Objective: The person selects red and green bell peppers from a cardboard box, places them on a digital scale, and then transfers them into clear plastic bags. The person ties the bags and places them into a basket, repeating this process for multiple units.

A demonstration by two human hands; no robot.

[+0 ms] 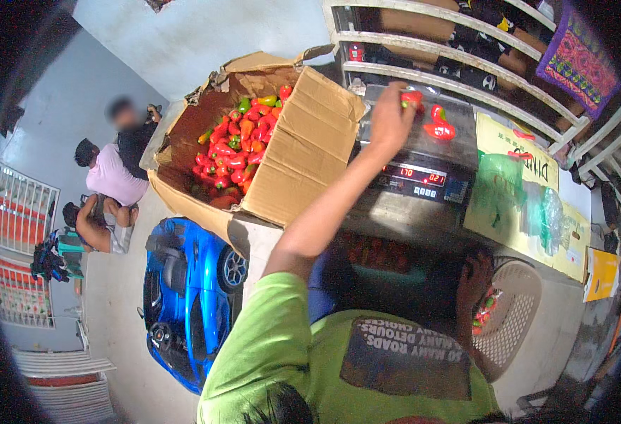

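My left hand [392, 119] is over the platform of a digital weighing scale [459, 146], its fingers on a red pepper [413, 99] with a green stem. Two more red peppers, one with a green patch [438, 113] and one fully red [440, 131], lie on the platform beside it. Red digits glow on the scale's front panel. To the left, an open cardboard box [310, 143] holds many red, orange and green peppers [236, 146]. My right hand [477, 273] is low, in shadow, beside a beige plastic basket [525, 297]; its fingers are unclear.
Bagged peppers [485, 312] lie in the basket. Clear and green plastic bags [543, 212] rest on yellow cardboard [570, 233] right of the scale. White rails [448, 74] run behind. A blue toy car [194, 302] stands below the box. Several people [117, 175] are at far left.
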